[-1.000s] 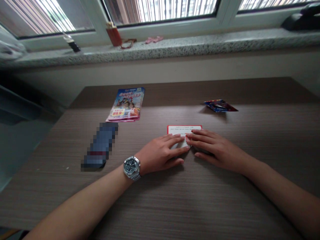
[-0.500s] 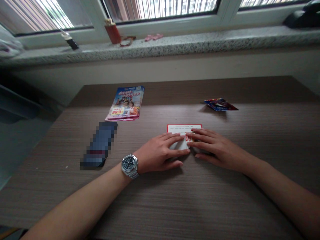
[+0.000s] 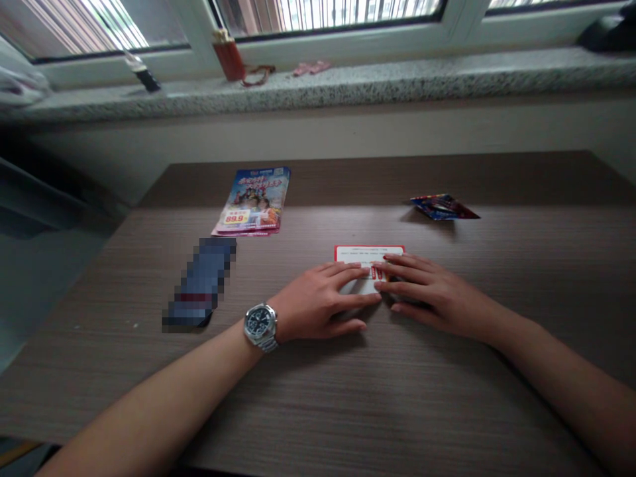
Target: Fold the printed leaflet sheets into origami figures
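A white paper with a red border (image 3: pixel 355 254) lies flat on the brown wood-grain table (image 3: pixel 318 397). My left hand (image 3: pixel 322 301), with a silver watch (image 3: pixel 260 325) on its wrist, rests palm down with fingers spread over the paper's left and lower part. Over its right part lies my right hand (image 3: pixel 432 295), fingers also spread and fingertips on the paper. The two hands' fingertips come close together near the middle of the sheet. Neither hand grips anything. Fingers cover much of the paper's lower half.
A stack of colourful flyers (image 3: pixel 256 202) lies at the back left, with a pixelated dark phone-like object (image 3: pixel 201 285) in front of it. A folded dark blue and red paper (image 3: pixel 444 207) stands at the back right. The stone windowsill (image 3: pixel 397 79) holds a red lighter-like case (image 3: pixel 229 58).
The view has shifted slightly, so everything appears a little further right. Both hands keep nearly the same place on the paper.
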### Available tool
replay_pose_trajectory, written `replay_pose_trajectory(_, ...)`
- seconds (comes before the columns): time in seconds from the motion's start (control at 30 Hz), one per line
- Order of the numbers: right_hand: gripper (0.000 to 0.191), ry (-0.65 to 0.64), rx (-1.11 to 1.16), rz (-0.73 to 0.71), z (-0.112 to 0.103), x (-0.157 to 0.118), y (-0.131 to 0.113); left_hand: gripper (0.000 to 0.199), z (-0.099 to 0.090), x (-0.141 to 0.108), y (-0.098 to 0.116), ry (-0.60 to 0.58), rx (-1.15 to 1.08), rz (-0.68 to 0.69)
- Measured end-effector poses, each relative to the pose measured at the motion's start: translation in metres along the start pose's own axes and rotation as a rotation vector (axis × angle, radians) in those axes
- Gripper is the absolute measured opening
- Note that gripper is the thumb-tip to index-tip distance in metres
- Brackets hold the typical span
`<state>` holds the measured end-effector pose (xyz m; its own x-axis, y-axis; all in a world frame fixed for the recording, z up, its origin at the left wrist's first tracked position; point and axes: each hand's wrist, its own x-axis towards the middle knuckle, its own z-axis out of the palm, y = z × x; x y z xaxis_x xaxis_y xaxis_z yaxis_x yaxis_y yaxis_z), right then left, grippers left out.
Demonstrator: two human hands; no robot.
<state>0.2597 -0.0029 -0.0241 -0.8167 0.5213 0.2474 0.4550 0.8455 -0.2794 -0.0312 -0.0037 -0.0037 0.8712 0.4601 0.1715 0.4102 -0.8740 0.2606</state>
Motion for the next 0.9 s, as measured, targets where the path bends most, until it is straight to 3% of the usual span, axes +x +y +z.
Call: replay_pose_trajectory(0.9,0.039,0.014,-0.003,0.028,0.0008,0.002,-0.0014,0.045,0.0009,0.0008,0.0029,-0.018,0.016,-0.031)
